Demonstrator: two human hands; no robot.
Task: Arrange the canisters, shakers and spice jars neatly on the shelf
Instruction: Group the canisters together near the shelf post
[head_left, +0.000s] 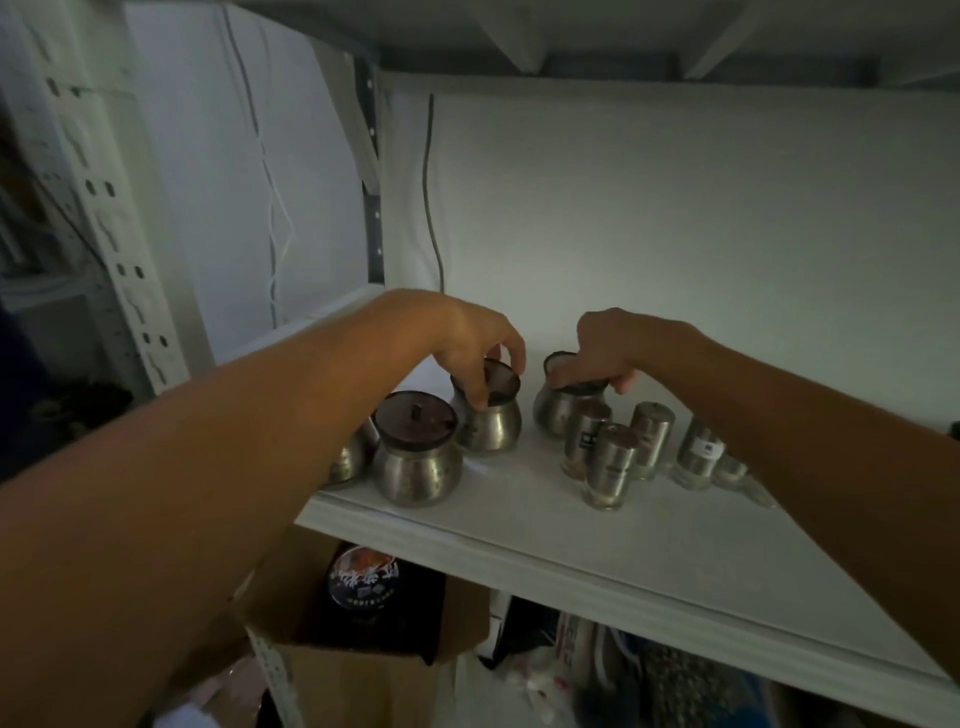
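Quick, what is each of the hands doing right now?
Left hand: closed on the lid of a round steel canister.
Right hand: closed on the lid of another round steel canister.

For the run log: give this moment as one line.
left hand: grips canister lid | right hand: on second canister | shakers: untouched

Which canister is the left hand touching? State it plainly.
Touching: in the head view, the left hand grips the lid rim of the rear-middle canister, fingers wrapped over its edge. The front canister stands apart, untouched.
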